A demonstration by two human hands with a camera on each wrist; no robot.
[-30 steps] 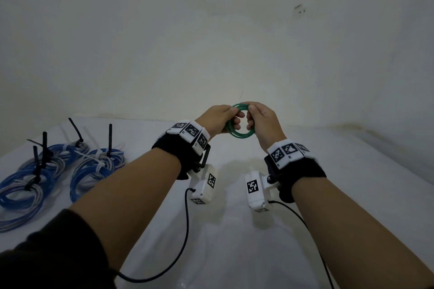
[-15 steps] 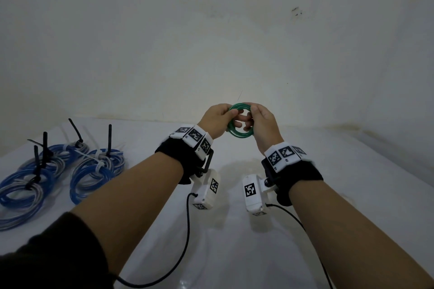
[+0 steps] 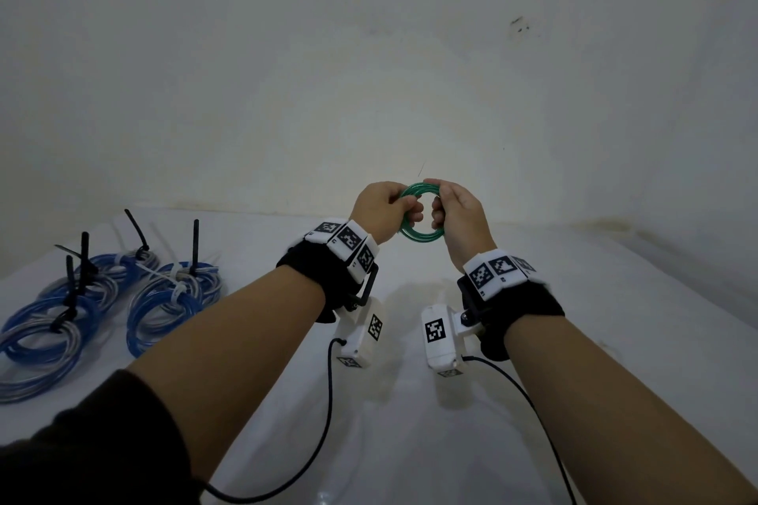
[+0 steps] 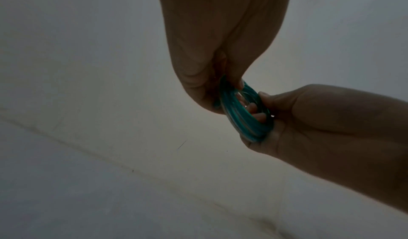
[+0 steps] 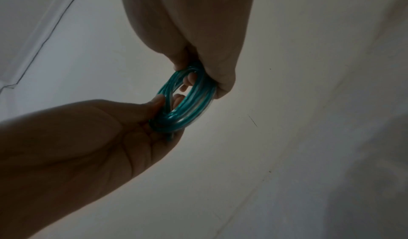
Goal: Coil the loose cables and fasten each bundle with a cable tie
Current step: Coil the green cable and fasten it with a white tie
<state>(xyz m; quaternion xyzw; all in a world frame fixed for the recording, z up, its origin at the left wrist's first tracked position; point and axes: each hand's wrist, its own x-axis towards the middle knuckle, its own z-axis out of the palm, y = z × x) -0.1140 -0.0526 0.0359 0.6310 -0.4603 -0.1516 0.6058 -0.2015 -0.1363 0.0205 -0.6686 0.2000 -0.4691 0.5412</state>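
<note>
A small coil of green cable [image 3: 422,236] is held up in the air above the white table [image 3: 410,422], in front of the wall. My left hand [image 3: 404,209] grips its left side, thumb outside and fingers through the ring. My right hand [image 3: 439,213] grips the right side the same way. In the left wrist view the green coil [image 4: 243,119] sits between my left hand [image 4: 232,84] above and my right hand [image 4: 264,106] at the right. In the right wrist view the coil [image 5: 192,103] shows several turns, pinched by my right hand [image 5: 198,72] and left hand [image 5: 163,103]. I see no tie on it.
Several blue and silver cable bundles [image 3: 172,299] lie at the table's left, some bound with black cable ties [image 3: 195,242], some with white ones [image 3: 177,285]. Black camera leads [image 3: 324,422] hang from both wrists over the near table. A wall stands close behind.
Both hands have kept hold of the green coil in about the same place. The fingers inside the ring have drawn slightly apart, and the coil looks a little rounder.
</note>
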